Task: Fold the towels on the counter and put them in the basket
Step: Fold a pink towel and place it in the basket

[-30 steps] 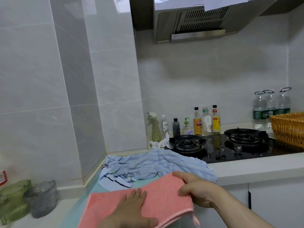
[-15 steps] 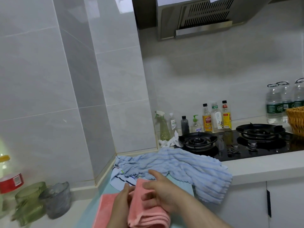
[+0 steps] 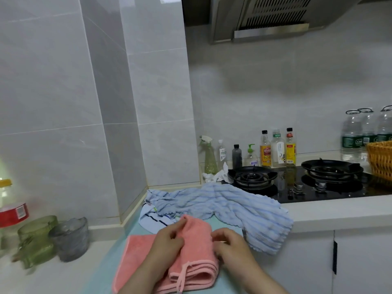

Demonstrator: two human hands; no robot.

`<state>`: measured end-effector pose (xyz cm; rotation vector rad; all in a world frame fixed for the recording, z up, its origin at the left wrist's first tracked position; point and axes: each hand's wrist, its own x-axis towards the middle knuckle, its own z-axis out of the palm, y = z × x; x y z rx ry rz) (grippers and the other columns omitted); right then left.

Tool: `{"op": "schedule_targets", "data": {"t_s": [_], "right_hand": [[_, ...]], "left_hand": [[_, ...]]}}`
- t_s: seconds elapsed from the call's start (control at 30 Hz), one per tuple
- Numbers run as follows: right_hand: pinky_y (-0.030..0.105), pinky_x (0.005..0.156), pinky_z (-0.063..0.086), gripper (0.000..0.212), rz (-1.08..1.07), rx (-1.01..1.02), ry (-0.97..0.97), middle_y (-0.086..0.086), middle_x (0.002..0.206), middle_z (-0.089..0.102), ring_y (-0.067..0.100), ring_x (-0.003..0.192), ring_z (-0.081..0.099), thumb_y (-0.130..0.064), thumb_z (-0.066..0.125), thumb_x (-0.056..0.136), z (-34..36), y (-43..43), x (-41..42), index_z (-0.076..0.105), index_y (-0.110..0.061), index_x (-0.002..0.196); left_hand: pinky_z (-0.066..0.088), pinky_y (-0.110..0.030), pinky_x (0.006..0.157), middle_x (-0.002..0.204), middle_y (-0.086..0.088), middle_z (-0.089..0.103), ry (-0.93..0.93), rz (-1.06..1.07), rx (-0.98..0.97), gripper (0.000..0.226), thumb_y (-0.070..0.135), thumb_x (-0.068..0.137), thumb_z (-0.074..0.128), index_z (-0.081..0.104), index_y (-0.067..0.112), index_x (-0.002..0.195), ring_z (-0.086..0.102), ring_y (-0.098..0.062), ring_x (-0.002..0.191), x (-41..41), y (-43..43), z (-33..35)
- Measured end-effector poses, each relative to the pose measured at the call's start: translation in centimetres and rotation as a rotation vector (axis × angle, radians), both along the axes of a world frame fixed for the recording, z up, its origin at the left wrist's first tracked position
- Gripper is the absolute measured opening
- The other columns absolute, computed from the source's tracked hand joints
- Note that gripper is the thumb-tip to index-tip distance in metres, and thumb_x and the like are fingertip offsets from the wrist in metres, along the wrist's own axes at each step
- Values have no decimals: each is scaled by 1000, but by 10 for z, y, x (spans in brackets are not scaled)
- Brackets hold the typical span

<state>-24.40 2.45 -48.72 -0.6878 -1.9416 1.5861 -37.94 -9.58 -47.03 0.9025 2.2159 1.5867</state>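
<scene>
A pink towel lies on the counter in front of me, its right part folded over into layers with a hanging loop at the near edge. My left hand rests on the fold and pinches its far corner. My right hand touches the fold's right edge with curled fingers. Behind them a crumpled light-blue striped towel spreads across the counter and hangs over its front edge. A white cloth with dark stripes peeks out beneath it. The wicker basket stands at the far right, cut off by the frame.
A black gas hob with two burners sits behind the blue towel. Sauce and spray bottles line the wall, and water bottles stand beside the basket. Green and grey glass cups stand at the left. A tiled pillar juts out at the back left.
The pink towel went from spread flat to folded over toward the left. My right hand let go of the folded part and now sits at its right edge. The camera view shifted left.
</scene>
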Motion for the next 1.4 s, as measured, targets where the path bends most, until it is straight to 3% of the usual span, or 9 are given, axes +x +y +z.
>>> {"op": "schedule_targets", "data": {"t_s": [0.07,0.2,0.4,0.53,0.8,1.0,1.17,1.33,1.4], "right_hand": [[21,90,46,31,65,206,-82,-11,114,59,6,97,58,-30,68,77,-1,-11,4,61,-32,108],[31,114,27,102,149,472,-200,-15,145,25,9,137,25,-67,60,58,3,-29,1,23,-36,147],[29,112,31,85,118,608,-182,-9,153,22,14,136,32,-37,53,77,4,-49,-15,11,-36,151],[29,114,26,76,155,704,-240,-8,153,22,19,136,28,-23,50,79,6,-63,-23,21,-34,149],[36,113,24,64,360,1014,-393,1,155,21,26,138,24,-22,51,82,9,-78,-28,34,-25,143],[36,117,13,50,291,1009,-302,-2,158,23,17,145,18,-50,35,96,24,-71,-37,42,-30,141],[49,120,7,65,388,1000,-598,1,163,0,22,150,0,-53,23,98,8,-67,-59,10,-23,154],[47,121,4,71,361,909,-603,2,163,-10,23,150,-5,-54,26,98,-4,-72,-58,2,-20,155],[39,120,12,72,271,681,-519,8,163,3,25,149,7,-52,35,96,-1,-72,-58,13,-15,154]], "left_hand": [[37,-23,47,80,-3,66,-45,4,23,68,-9,81,45,54,40,127,45,-11,49,-2,5,15],[42,-32,56,90,-31,65,-308,53,233,56,-6,83,45,53,30,125,52,-22,60,-11,10,52],[55,-33,54,93,-28,61,-452,106,375,43,-16,84,37,47,-12,125,61,-26,57,-47,-29,59],[57,-37,55,86,-31,64,-485,133,346,34,-19,84,36,58,-13,109,65,-28,57,-53,-75,37],[50,-31,68,93,-17,68,-119,407,-49,41,-1,83,61,57,6,123,67,-28,80,-58,-115,-11],[28,-25,109,138,11,48,477,200,-187,35,25,97,53,56,24,131,45,-9,126,-53,-106,5],[0,-28,119,161,7,3,546,-102,-649,51,39,104,25,16,26,152,0,-9,148,-58,-88,-16],[-6,-18,113,161,8,-1,474,-144,-606,53,35,105,27,9,24,153,-3,-6,147,-75,-87,-29],[-5,-22,116,161,10,-1,489,-138,-625,53,37,104,26,8,25,153,-4,-6,147,-76,-86,-33]]}}
